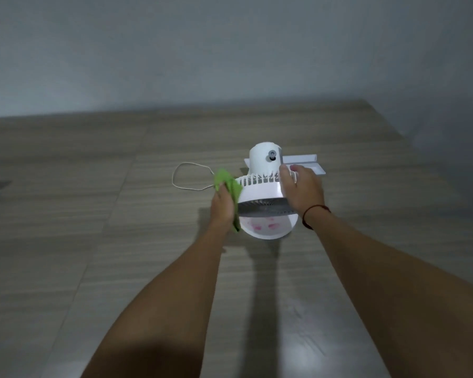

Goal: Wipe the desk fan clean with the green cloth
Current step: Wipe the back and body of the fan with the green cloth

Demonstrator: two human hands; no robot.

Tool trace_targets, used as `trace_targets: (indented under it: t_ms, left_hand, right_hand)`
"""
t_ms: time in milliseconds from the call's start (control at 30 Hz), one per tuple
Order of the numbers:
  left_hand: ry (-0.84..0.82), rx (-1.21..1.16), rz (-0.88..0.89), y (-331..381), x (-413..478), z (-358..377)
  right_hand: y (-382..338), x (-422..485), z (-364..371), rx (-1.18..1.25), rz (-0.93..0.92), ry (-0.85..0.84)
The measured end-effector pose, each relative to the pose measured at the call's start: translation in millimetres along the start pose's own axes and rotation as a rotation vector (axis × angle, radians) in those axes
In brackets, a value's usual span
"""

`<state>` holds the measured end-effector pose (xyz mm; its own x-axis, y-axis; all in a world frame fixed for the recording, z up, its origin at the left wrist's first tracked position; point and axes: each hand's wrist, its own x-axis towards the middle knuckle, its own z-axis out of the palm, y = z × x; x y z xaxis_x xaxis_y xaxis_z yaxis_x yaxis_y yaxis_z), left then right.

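Wood-grain surface (107, 255), centre frame: white plastic desk fan (260, 190) between the hands; left hand (223, 207) grips bunched green cloth (225, 181) against its left rim, right hand (302, 190) clasps its right.

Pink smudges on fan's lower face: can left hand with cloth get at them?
Probably yes. The pink smudges lie bare right beside the left hand and green cloth; the right hand holds the fan higher up.

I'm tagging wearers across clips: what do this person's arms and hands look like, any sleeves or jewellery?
The left forearm and right forearm are bare, with no sleeves showing. A thin red cord bracelet circles the right wrist. The left hand and right hand are ungloved.
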<state>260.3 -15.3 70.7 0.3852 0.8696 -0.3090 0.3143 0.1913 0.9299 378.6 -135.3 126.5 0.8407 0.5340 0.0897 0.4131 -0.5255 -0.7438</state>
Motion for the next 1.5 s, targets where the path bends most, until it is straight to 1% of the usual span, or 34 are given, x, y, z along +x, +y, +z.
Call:
trace_targets:
  t_ms: [33,67,133,200,300,333,400,433,500,567,633,667,700,767,800,833,867,933,967,1000,1033,1067,1133,1167,1200,1267,1300,1400,1433,1500]
  left_hand:
    - [-0.060,-0.086,-0.133,-8.9,11.0,-1.3]
    - [-0.098,-0.177,-0.208,-18.0,19.3,-1.0]
    - [-0.158,-0.357,-0.276,-29.7,24.4,3.1]
    - [-0.178,-0.494,-0.299,-31.5,13.4,7.0]
    - [-0.102,-0.486,-0.267,-34.7,12.4,11.1]
    - [-0.069,-0.435,-0.255,-34.8,15.8,11.4]
    - [0.009,-0.212,-0.212,-24.1,8.6,6.5]
    - [0.058,-0.118,-0.157,-13.6,-4.8,4.5]
    - [0.122,0.000,0.033,5.6,-33.7,6.6]
    - [0.166,0.092,0.275,16.9,-58.7,13.3]
    - [0.169,0.157,0.551,26.7,-77.0,24.2]
    - [0.143,0.237,0.654,31.9,-81.6,32.8]
    - [0.111,0.330,0.706,37.9,-88.0,43.3]
    - [0.056,0.510,0.773,50.0,-106.1,66.6]
    - [0.042,0.578,0.804,53.6,-113.4,77.2]
    - [0.034,0.605,0.814,55.7,-117.5,85.3]
    - [0.033,0.600,0.804,56.5,-118.1,89.8]
    - [-0.008,0.486,0.731,60.6,-117.8,88.5]
    - [-0.031,0.365,0.693,64.1,-119.4,84.8]
    - [-0.027,0.229,0.660,67.2,-120.7,79.4]
    - [0.018,0.122,0.627,70.4,-120.5,73.0]
    - [0.092,0.076,0.599,72.5,-116.1,65.3]
    - [0.214,0.141,0.545,72.9,-100.2,46.1]
    - [0.225,0.197,0.517,71.4,-93.2,36.7]
    - [0.207,0.250,0.492,68.2,-85.2,29.2]
    - [0.131,0.310,0.389,61.4,-69.4,18.7]
    - [0.096,0.327,0.346,57.7,-64.5,15.3]
    - [0.082,0.329,0.323,47.4,-53.3,16.3]
    - [0.083,0.324,0.313,43.3,-49.8,18.1]
    - [0.098,0.313,0.339,40.7,-50.2,20.5]
  right_hand:
    - [2.0,1.4,0.0,0.001,-0.009,0.005]
    - [4.0,3.1,-0.1,0.002,-0.019,0.010]
    - [7.2,5.5,-2.0,0.012,-0.033,0.007]
    - [11.3,5.9,-4.7,0.023,-0.039,0.003]
    - [13.1,7.7,-6.9,0.031,-0.034,0.006]
    - [11.8,9.5,-7.5,0.032,-0.026,0.010]
    - [9.3,11.2,-7.3,0.037,-0.005,0.000]
    - [7.6,9.5,-7.5,0.031,0.002,-0.009]
    - [5.5,6.1,-6.9,0.012,-0.009,-0.016]
    - [2.0,4.1,-8.9,0.019,0.012,-0.037]
    - [-2.0,9.8,-11.2,0.090,0.089,-0.120]
    - [-4.3,12.6,-15.6,0.168,0.141,-0.174]
    - [-6.6,13.8,-21.9,0.310,0.218,-0.240]
    - [-6.3,16.8,-36.1,0.698,0.404,-0.371]
    - [-4.0,16.9,-44.9,0.836,0.432,-0.407]
    - [0.3,18.5,-53.0,0.909,0.416,-0.453]
    - [4.7,20.1,-59.1,0.927,0.395,-0.498]
    - [13.0,19.3,-67.8,0.860,0.342,-0.579]
    - [17.1,18.1,-68.4,0.819,0.318,-0.582]
    - [21.4,16.8,-66.8,0.785,0.294,-0.527]
    - [26.1,16.4,-63.0,0.748,0.270,-0.430]
    - [29.4,15.6,-58.4,0.714,0.249,-0.336]
    - [29.0,12.3,-51.8,0.664,0.216,-0.172]
    - [27.6,11.9,-47.8,0.635,0.205,-0.088]
    - [25.4,11.8,-44.3,0.574,0.207,-0.001]
    - [18.1,8.0,-37.5,0.359,0.194,0.146]
    - [14.5,3.0,-32.6,0.252,0.123,0.159]
    - [6.8,-16.1,-14.3,-0.099,-0.241,0.039]
    - [6.3,-20.2,-9.2,-0.201,-0.330,0.012]
    - [8.1,-17.8,-3.0,-0.232,-0.381,0.033]
